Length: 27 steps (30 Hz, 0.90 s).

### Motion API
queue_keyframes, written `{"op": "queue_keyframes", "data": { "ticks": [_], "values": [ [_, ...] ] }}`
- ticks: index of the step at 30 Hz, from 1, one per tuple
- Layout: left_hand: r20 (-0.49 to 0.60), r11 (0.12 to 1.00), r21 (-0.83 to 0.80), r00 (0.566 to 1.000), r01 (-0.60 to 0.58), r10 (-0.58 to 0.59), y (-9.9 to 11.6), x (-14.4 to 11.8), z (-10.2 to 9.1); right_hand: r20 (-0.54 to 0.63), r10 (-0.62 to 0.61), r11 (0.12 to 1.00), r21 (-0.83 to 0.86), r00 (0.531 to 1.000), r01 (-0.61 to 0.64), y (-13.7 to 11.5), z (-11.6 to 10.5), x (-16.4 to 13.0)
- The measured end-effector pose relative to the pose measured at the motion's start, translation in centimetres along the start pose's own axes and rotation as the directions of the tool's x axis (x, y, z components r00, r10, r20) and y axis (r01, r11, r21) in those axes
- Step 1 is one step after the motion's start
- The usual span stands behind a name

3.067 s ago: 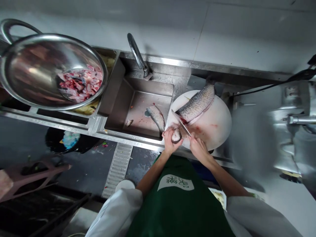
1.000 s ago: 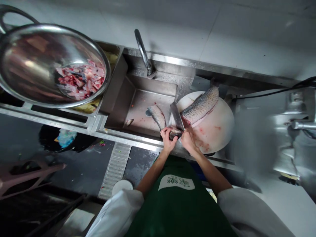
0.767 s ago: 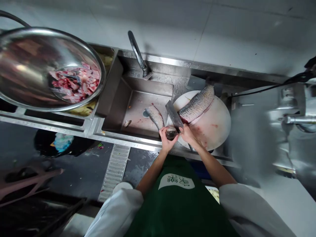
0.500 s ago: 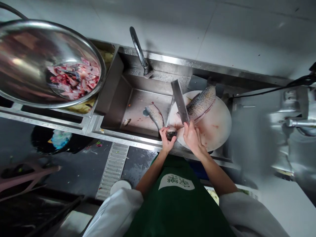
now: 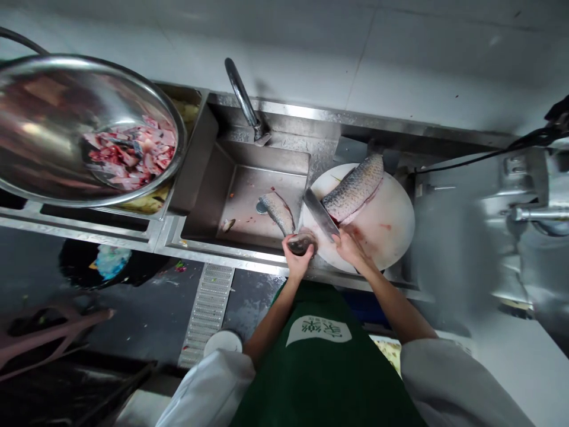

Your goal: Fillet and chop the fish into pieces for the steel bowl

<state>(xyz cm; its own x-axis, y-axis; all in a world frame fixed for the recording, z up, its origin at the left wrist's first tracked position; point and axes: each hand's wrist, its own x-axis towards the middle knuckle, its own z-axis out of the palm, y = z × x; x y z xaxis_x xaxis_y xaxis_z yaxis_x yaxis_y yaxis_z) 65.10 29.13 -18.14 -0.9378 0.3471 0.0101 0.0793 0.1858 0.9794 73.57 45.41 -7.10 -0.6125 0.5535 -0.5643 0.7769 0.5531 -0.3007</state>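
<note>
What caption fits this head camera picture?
Left hand holds a fish head while right hand holds a cleaver on the board.

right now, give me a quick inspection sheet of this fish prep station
surface: round white cutting board, smeared red, beside the steel sink.
job's things: fish head at the board's near edge; cleaver; scaled fish body on the board.
clutter: fish piece in the sink; steel bowl of cut fish, left.
hands: left hand grips the fish head; right hand holds the cleaver.
cables: black cable, right.
surroundings: faucet, white wall, wet dark floor.
</note>
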Motion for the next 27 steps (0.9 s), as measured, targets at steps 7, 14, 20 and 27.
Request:
{"op": "queue_keyframes", "data": {
  "ticks": [7, 14, 20, 27],
  "values": [
    [0.052, 0.988, -0.145, 0.998, 0.044, -0.037, 1.8, 4.3, -2.5, 0.017, 0.078, 0.983, -0.167, 0.997, -0.074, 2.8, 0.4, -2.8],
    [0.85, 0.914, -0.108, 0.44, -0.39, 0.288, 6.1, 8.9, -1.1, 0.021, 0.067, 0.988, -0.142, 0.998, -0.063, 2.7, -0.5, -3.0],
    [0.411, 0.881, 0.303, 0.884, -0.362, 0.222, 4.8, 1.0, 0.0, 0.034, 0.06, 0.987, -0.152, 0.998, -0.054, 2.9, -1.0, -3.0],
    [0.032, 0.955, 0.194, 0.975, -0.223, 0.221, 4.4, 0.8, 2.6, 0.061, 0.031, 0.975, -0.22, 0.998, -0.016, 3.8, -1.9, -2.3]
  ]
}}
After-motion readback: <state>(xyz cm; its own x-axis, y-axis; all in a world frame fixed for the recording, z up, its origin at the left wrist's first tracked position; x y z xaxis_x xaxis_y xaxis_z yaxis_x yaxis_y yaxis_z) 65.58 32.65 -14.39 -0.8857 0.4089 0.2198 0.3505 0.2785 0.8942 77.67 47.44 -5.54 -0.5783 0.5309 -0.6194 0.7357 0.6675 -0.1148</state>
